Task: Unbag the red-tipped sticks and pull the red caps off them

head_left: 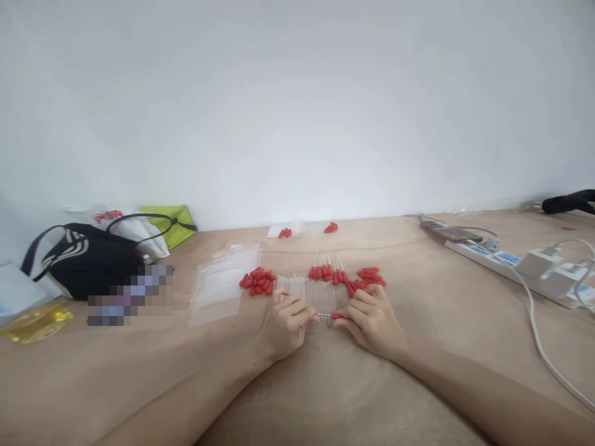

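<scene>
My left hand (289,317) and my right hand (369,317) meet low in the middle of the table, both with fingers pinched. The left pinches a thin clear tube (321,317) at the near edge of a row of clear tubes (309,291). The right pinches a small red cap (338,316) at that tube's end. Loose red caps lie in heaps: one pile (258,280) left of the tubes, another pile (369,277) just beyond my right hand, and capped tubes (323,271) lie behind the row.
Clear plastic bags (223,284) lie left of the tubes. A black bag (79,260), a white bag and a green pouch (171,223) sit far left. A power strip (515,266) with plugs and a white cable (539,337) runs along the right. Small bagged caps (284,232) lie near the wall.
</scene>
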{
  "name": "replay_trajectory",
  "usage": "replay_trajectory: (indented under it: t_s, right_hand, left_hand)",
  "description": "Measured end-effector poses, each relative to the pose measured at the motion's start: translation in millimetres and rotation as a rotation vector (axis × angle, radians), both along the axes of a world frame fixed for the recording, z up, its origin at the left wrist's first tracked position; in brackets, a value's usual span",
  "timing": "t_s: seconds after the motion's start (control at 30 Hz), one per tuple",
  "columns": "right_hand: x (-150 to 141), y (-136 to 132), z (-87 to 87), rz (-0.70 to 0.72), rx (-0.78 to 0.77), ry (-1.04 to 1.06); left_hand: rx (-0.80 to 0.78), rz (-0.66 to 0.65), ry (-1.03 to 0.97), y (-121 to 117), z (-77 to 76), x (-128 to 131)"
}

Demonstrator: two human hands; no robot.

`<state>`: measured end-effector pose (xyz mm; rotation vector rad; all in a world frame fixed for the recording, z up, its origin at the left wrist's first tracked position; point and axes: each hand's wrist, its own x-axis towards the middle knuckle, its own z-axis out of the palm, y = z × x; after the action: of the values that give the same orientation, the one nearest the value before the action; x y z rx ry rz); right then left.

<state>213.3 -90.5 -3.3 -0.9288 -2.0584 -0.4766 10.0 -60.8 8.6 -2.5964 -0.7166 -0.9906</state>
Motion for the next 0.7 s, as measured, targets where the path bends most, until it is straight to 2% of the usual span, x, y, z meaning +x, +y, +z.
replay_trajectory:
  t_s: [0.23, 0.37, 0.43, 0.6, 0.7]
  right_hand:
    - [0.6, -2.4, 1.6, 0.027, -0.02, -0.043]
    - [13.6, -2.7, -0.7, -0.023, -0.07, -0.01]
    - [21.9, -1.0, -1.8, -0.036, -0.141, 0.08]
    - [32.2, 10.7, -2.1, 0.078, -0.298, 0.409]
    - [41.6, 21.4, -1.0, -0.047, -0.334, 0.56]
  left_hand:
    - [-0.011, -0.012, 0.019, -1.7, 1.2, -0.3]
    - [0.014, -0.006, -0.049, 5.1, 1.5, -13.1]
    - [0.016, 0.032, -0.082, 9.0, 1.6, -20.8]
    - [-0.035, 0.073, -0.157, 16.2, -1.7, -24.2]
    - [-0.024, 0.102, -0.192, 20.4, -3.3, -21.2]
